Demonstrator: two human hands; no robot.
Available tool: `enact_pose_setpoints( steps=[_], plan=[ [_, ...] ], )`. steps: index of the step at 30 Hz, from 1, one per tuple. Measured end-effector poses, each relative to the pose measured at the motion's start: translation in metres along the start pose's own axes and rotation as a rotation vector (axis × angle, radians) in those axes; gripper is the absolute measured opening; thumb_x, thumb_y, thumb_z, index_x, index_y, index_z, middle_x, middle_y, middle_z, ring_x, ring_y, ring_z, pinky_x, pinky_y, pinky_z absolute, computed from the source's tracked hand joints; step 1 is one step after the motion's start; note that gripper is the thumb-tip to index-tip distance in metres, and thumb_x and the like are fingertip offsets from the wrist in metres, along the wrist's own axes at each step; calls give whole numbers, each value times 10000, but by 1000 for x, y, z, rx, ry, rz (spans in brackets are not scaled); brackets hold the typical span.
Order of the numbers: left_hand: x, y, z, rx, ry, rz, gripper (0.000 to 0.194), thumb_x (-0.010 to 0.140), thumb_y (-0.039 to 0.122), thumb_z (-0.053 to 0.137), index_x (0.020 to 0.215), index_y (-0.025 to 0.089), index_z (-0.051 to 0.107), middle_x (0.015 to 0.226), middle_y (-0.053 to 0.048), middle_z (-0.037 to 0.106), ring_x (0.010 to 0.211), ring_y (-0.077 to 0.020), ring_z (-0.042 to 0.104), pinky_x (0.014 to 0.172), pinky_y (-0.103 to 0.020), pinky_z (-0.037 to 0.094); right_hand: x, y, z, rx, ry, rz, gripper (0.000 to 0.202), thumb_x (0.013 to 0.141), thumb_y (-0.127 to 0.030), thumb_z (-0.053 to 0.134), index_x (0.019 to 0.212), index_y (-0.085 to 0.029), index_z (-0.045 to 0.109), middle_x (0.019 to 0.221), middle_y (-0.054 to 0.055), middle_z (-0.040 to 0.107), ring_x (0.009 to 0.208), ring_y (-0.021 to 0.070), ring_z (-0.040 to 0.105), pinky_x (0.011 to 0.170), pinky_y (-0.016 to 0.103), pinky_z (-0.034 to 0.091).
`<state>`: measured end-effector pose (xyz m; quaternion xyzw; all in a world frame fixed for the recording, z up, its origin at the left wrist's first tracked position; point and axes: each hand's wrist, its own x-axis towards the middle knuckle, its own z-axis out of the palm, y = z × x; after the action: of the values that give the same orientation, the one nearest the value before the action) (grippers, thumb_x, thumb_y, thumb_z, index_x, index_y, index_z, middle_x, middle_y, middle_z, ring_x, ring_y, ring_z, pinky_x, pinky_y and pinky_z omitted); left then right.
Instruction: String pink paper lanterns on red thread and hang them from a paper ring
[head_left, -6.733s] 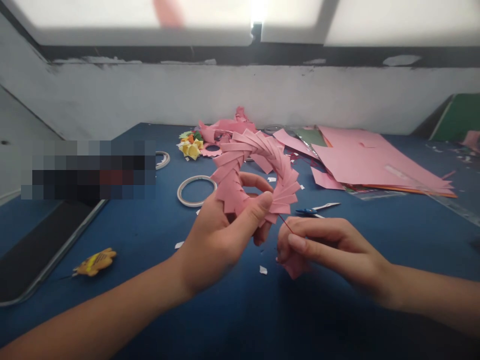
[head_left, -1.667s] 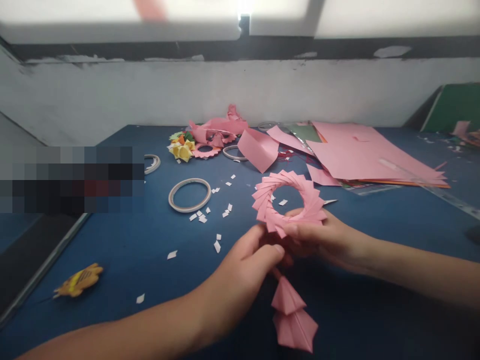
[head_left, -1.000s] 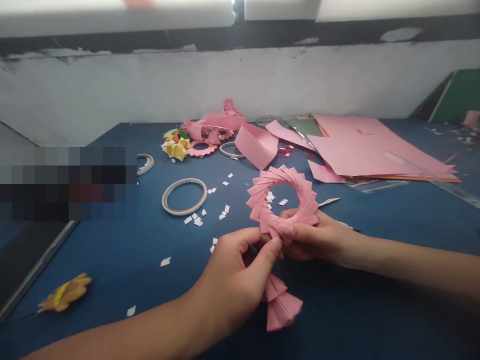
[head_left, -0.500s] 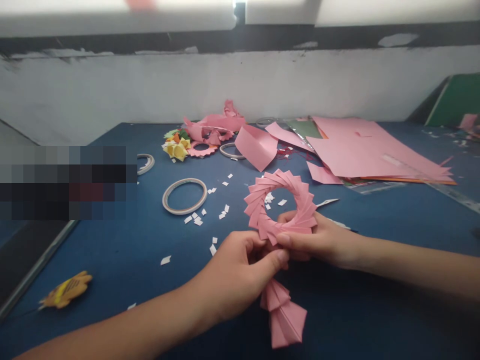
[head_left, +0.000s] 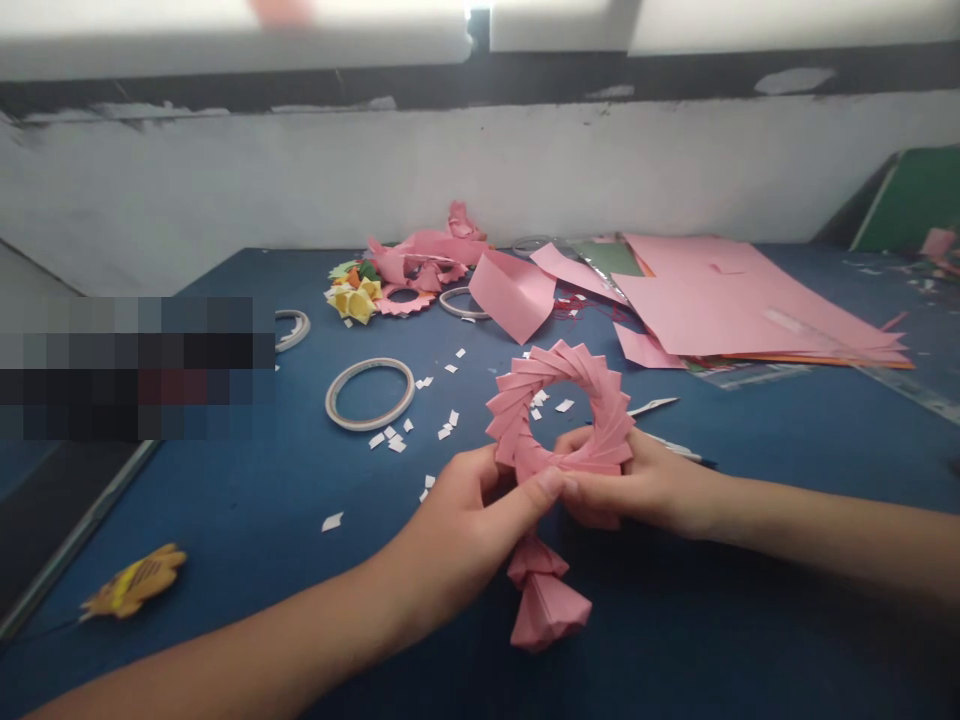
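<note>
A ring of overlapping folded pink paper, an origami wreath (head_left: 517, 385), stands upright between my hands above the blue table. My left hand (head_left: 472, 520) pinches its lower left edge, thumb in front and fingers behind. On the lower right, my right hand (head_left: 660, 485) grips it the same way, its thumb tip close to the left thumb. Below the left hand hangs a folded pink paper piece (head_left: 551, 605) with a flared end. Where it joins the ring is hidden by my fingers.
A roll of tape (head_left: 369, 394) lies left of the wreath among white paper scraps (head_left: 397, 445). Pink sheets (head_left: 720, 300) are stacked at the back right. Folded paper pieces (head_left: 356, 297) lie at the back. A brown-and-yellow leaf-shaped item (head_left: 135, 582) rests front left.
My left hand has shifted slightly left and up, its thumb now on the ring's lower edge. The hanging piece has swung up and to the left.
</note>
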<state>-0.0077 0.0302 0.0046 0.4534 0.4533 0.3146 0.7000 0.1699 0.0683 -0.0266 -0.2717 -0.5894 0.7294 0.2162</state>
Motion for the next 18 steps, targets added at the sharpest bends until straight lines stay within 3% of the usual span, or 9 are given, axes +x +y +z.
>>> enact_pose_setpoints(
  steps=[5, 8, 13, 18],
  plan=[
    [-3, -1, -1, 28, 88, 43, 289, 754, 380, 643, 616, 146, 544, 558, 41, 474, 516, -81, 407, 467, -193, 319, -1, 2, 0, 16, 4, -28, 319, 814, -415, 649, 741, -136, 512, 568, -53, 434, 493, 51, 364, 449, 200, 263],
    [-3, -2, -1, 51, 83, 58, 273, 777, 356, 620, 615, 152, 541, 554, 40, 480, 511, -86, 415, 487, -202, 347, 0, 3, 0, 10, 19, -23, 323, 835, -418, 622, 733, -129, 520, 550, -51, 430, 489, 52, 362, 460, 203, 272],
    [0, -1, -3, 55, 58, 138, 89, 784, 246, 636, 775, 159, 616, 698, 8, 617, 681, -130, 560, 760, -261, 466, 2, 4, 1, -4, 51, -14, 339, 796, -437, 660, 736, -130, 529, 535, -52, 444, 466, 54, 367, 441, 198, 272],
    [3, 3, -5, -45, 31, 142, 161, 758, 132, 643, 606, 155, 593, 503, 71, 492, 462, -55, 382, 498, -162, 358, 1, 4, 0, -31, 101, -30, 385, 809, -430, 649, 612, -138, 493, 515, -44, 439, 470, 55, 379, 447, 201, 277]
  ],
)
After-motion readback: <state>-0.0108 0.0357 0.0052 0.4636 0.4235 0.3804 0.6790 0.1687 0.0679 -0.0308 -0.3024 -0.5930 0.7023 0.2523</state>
